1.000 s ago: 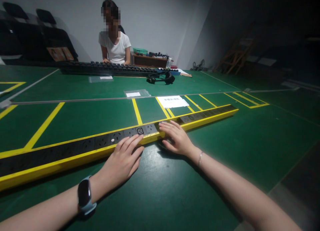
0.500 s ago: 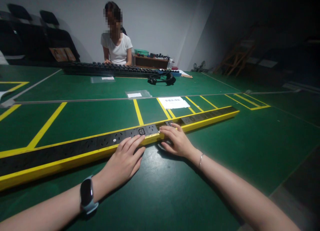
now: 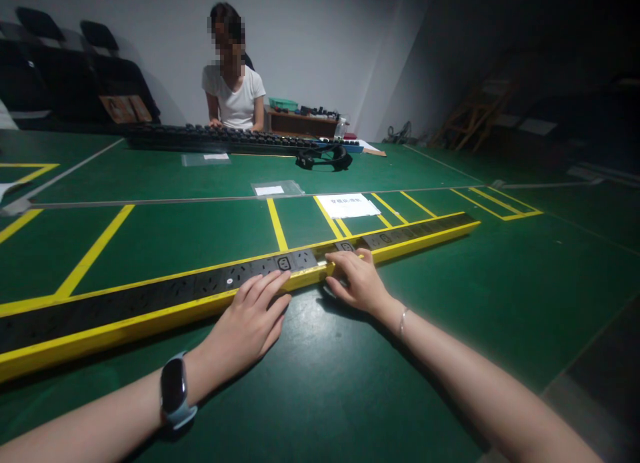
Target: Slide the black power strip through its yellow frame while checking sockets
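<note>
A long power strip with yellow rails and black socket modules runs slantwise across the green table. My left hand, with a band on its wrist, grips its near rail, fingers over the top edge and thumb against the front side. At a gap in the row of modules, my right hand reaches over the same rail with bent fingers. Those fingers are on a short loose socket module inside the channel, partly covering it. The right thumb is low by the front side. Larger socket modules fill the right end.
Behind the strip lie a printed paper sheet, a plastic bag and yellow tape lines. Farther back are a black headband-like device and a dark strip, where another person sits.
My right hand has moved slightly right along the channel, and the loose socket module has shifted right with it. My left hand has stayed in place on the rail.
</note>
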`<state>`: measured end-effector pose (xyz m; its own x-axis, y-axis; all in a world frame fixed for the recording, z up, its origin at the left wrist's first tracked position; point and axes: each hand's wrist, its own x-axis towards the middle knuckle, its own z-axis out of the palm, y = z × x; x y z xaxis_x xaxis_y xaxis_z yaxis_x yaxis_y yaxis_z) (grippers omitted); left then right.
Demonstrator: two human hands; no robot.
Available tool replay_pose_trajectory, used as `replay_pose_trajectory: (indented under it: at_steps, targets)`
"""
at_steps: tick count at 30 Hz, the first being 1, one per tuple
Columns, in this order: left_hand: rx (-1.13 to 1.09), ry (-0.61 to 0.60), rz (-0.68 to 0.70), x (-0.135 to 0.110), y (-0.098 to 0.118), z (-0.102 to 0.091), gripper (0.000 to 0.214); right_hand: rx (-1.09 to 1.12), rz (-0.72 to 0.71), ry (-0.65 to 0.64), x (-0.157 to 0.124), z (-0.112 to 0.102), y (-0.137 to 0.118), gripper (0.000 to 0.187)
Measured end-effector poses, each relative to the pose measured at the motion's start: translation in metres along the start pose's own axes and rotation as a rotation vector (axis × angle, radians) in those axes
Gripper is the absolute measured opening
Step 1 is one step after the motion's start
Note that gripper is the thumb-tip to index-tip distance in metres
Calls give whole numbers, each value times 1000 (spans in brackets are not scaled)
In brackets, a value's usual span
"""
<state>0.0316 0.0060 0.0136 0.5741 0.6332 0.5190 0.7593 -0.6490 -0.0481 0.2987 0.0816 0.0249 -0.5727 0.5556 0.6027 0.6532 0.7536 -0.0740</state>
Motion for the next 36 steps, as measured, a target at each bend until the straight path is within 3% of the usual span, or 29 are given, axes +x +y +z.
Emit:
replay_pose_trajectory:
  at_steps: [20,26,33,36]
  targets:
    - [1,9,6,1,-1,1,27,-166,224,163,-2,6,6,26]
    - [4,12,6,2,0,1,27,-95,169,133,-1,7,7,24]
    - [6,8,8,1,0,1,27,-123,242,157,-1,8,7,27]
    - [10,3,5,1,-1,1,27,-87,163,96,-1,7,9,27]
